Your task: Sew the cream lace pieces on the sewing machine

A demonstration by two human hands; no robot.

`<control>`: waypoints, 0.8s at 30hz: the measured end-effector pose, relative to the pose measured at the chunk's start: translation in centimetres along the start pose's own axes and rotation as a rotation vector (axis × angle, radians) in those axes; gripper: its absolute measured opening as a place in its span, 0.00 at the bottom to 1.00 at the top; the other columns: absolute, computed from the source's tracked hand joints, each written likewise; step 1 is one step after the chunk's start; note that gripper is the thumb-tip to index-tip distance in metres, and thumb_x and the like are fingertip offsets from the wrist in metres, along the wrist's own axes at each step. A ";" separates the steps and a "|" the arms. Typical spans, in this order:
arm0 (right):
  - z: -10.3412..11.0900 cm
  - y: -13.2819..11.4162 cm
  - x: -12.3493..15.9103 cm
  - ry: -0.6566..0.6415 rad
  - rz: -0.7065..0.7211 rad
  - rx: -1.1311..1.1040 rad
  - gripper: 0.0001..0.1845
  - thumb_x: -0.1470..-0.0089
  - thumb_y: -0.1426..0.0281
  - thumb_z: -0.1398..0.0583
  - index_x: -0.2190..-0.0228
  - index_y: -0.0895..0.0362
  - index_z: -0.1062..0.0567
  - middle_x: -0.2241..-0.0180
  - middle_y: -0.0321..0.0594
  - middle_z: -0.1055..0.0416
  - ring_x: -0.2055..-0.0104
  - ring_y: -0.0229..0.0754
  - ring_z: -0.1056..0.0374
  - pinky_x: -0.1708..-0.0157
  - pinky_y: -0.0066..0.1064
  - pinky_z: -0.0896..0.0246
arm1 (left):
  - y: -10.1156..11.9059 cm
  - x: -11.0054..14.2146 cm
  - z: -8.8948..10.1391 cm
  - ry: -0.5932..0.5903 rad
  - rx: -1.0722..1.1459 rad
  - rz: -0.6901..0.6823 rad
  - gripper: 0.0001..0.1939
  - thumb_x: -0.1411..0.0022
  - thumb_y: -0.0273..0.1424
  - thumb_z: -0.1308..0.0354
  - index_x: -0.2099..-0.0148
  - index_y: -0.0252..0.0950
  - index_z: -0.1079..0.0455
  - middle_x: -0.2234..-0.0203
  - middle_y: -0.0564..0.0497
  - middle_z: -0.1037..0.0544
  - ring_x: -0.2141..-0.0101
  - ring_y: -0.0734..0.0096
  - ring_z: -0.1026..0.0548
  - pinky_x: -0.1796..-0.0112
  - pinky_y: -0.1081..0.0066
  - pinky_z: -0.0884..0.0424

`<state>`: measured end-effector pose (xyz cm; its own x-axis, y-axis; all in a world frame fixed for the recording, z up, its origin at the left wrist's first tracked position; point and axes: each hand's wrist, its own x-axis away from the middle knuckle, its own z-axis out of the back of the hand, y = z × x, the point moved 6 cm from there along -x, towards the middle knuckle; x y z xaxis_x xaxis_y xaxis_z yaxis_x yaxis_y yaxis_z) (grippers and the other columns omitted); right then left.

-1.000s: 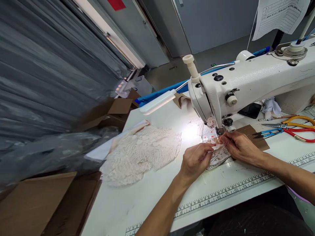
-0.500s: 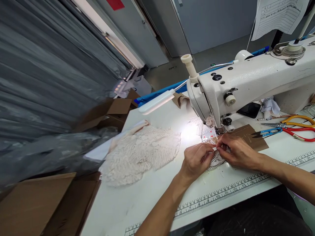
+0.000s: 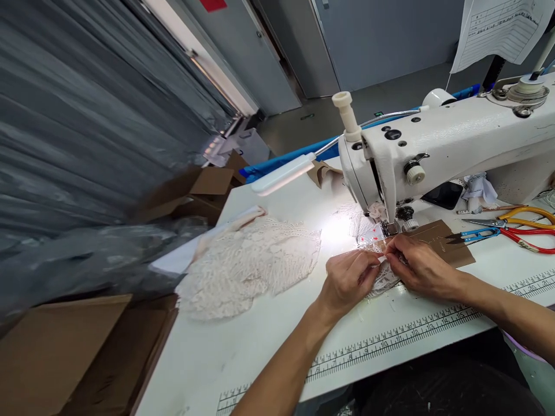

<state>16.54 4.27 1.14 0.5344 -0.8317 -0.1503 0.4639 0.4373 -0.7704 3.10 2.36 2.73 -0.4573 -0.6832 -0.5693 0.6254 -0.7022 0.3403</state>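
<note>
Just in front of the presser foot (image 3: 391, 229) of a white sewing machine (image 3: 446, 138), both hands pinch a piece of white lace fabric (image 3: 384, 281). My left hand (image 3: 350, 278) is closed, with thumb and forefinger on the lace's edge. My right hand (image 3: 418, 266) pinches the same edge from the other side, its fingertips almost touching the left ones. Part of the lace lies under my hands on the table and is partly hidden by them. More ruffled lace (image 3: 358, 219) lies behind the needle area, brightly lit.
A heap of cream lace (image 3: 251, 263) lies on the white table (image 3: 195, 358) at left. Blue thread snips (image 3: 474, 234), scissors with red handles (image 3: 526, 240) and yellow-handled scissors (image 3: 524, 216) lie at right. A lamp (image 3: 284, 173) hangs beside the machine head. Cardboard boxes (image 3: 56, 352) stand left of the table.
The view has shifted slightly, so the machine sits a little further right in the picture. Both hands keep their pinch on the lace, with only slight finger movement.
</note>
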 end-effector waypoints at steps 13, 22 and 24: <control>0.9 0.1 -0.1 -0.029 -0.096 -0.193 0.12 0.38 0.61 0.55 0.66 0.56 0.40 0.70 0.40 0.35 0.71 0.38 0.41 0.68 0.34 0.44 | -0.5 -0.6 0.4 -0.042 0.202 0.222 0.08 0.40 0.26 0.45 0.63 0.38 0.24 0.76 0.52 0.21 0.78 0.74 0.26 0.76 0.74 0.32; 1.4 1.1 -0.2 -0.088 -0.203 -0.338 0.11 0.41 0.65 0.45 0.63 0.60 0.29 0.75 0.35 0.36 0.75 0.33 0.43 0.75 0.28 0.48 | 0.0 -0.3 0.7 0.032 0.204 0.116 0.06 0.41 0.22 0.47 0.66 0.36 0.30 0.73 0.52 0.20 0.74 0.75 0.23 0.78 0.79 0.30; 1.1 0.8 -0.2 -0.131 -0.197 -0.339 0.10 0.42 0.67 0.44 0.64 0.60 0.28 0.77 0.34 0.36 0.76 0.33 0.43 0.76 0.27 0.48 | 0.3 -0.4 0.8 0.038 0.155 0.049 0.06 0.40 0.22 0.48 0.67 0.35 0.31 0.73 0.52 0.20 0.74 0.75 0.22 0.76 0.78 0.28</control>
<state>17.62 5.16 1.25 0.5540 -0.8283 0.0837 0.3189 0.1183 -0.9404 2.98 2.27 3.67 -0.4025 -0.7116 -0.5759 0.5404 -0.6925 0.4779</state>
